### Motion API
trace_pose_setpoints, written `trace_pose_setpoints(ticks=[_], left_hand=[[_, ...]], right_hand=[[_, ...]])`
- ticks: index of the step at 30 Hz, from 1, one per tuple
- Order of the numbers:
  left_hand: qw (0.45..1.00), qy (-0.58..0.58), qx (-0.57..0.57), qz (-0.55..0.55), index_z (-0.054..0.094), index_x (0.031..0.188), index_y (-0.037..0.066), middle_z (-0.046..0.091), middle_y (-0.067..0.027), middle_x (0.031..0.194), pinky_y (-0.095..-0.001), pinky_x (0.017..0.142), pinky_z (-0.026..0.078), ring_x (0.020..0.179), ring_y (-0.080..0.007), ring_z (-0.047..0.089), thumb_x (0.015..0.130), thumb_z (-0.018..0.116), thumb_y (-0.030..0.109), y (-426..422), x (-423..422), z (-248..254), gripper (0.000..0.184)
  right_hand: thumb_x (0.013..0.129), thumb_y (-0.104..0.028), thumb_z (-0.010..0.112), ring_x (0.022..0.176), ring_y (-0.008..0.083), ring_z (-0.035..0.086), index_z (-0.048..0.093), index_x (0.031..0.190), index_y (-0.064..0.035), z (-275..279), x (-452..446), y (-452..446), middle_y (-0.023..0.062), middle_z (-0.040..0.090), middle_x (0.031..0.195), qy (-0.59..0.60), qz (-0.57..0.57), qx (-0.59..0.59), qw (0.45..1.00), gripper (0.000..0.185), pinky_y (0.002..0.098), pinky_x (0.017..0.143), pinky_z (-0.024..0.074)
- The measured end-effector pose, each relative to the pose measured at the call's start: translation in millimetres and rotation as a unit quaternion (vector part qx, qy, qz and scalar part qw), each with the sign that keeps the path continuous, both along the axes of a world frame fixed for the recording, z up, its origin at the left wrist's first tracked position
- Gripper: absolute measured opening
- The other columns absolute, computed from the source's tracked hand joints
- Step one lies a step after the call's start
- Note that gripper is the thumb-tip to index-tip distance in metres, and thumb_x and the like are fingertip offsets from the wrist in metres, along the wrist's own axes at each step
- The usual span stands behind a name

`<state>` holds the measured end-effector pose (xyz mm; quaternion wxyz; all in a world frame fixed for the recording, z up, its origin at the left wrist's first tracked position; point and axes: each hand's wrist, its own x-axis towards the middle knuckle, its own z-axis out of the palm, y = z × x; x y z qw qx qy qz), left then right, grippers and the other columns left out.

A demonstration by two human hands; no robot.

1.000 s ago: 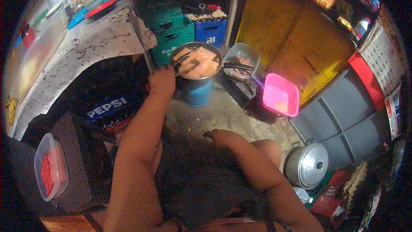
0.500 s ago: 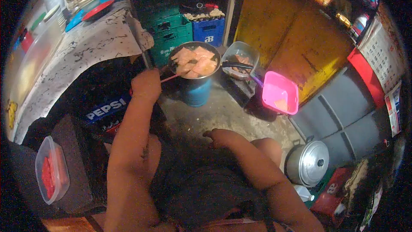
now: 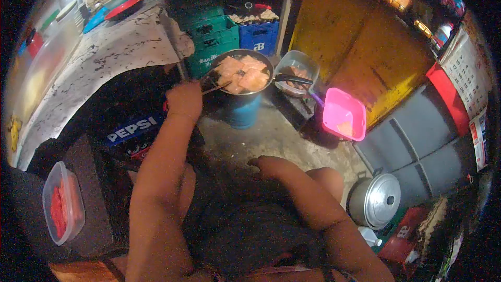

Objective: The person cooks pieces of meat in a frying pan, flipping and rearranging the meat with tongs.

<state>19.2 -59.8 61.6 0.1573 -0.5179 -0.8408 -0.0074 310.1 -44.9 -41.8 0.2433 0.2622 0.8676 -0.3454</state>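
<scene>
The left hand point(image 3: 183, 100) holds what look like tongs point(image 3: 215, 89), reaching over the left rim of a pan point(image 3: 243, 94) of pink pieces point(image 3: 242, 75) above a blue base point(image 3: 244, 114). The right hand point(image 3: 267, 167) is near the lap.

From where I stand, the person's clothing point(image 3: 242, 224) looks dark, almost black, across the torso and lap, its surface loosely creased. A thin pinkish band point(image 3: 284, 269) crosses it low down. Both arms are bare well above the elbow, and the left hand point(image 3: 185, 102) and right hand point(image 3: 271, 168) are bare too.
</scene>
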Motion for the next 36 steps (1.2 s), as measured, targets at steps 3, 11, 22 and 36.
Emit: trace_pose_setpoints(ticks=[3,11,22,36], left_hand=[[1.0,0.009,0.003,-0.009,0.072,0.106,0.009,0.075,-0.0137,0.102,-0.0504,0.076,0.06,0.094,-0.0341,0.075,0.097,0.054,0.017,-10,11,13,0.021],[0.999,0.019,0.01,-0.024,0.072,0.107,0.009,0.074,-0.0144,0.102,-0.0506,0.075,0.06,0.095,-0.0348,0.074,0.096,0.055,0.016,-2,6,6,0.021],[0.994,0.053,-0.011,-0.095,0.072,0.11,0.014,0.073,-0.0102,0.102,-0.0488,0.074,0.059,0.093,-0.032,0.075,0.095,0.055,0.016,-6,18,15,0.023],[0.988,0.08,-0.009,-0.131,0.074,0.105,0.013,0.073,-0.0091,0.1,-0.0466,0.075,0.058,0.092,-0.0303,0.073,0.094,0.057,0.017,22,17,-9,0.021]], right_hand=[[0.087,-0.039,0.075,0.125,0.0429,0.06,0.049,0.152,-0.0193,6,-1,-2,0.0227,0.06,0.138,-0.002,0.006,0.005,1.0,0.072,0.0532,0.103,0.0501],[0.087,-0.041,0.075,0.126,0.0419,0.06,0.049,0.152,-0.0215,-68,9,14,0.0218,0.059,0.141,0.031,0.013,0.052,0.998,0.072,0.0528,0.105,0.0494],[0.088,-0.035,0.075,0.126,0.0415,0.06,0.05,0.151,-0.0173,-45,10,8,0.0211,0.061,0.139,0.018,0.0,0.043,0.999,0.07,0.0519,0.105,0.0494],[0.087,-0.033,0.077,0.123,0.0421,0.061,0.05,0.151,-0.0172,-51,12,13,0.0223,0.062,0.135,0.013,0.005,0.035,0.999,0.071,0.0508,0.101,0.0509]])
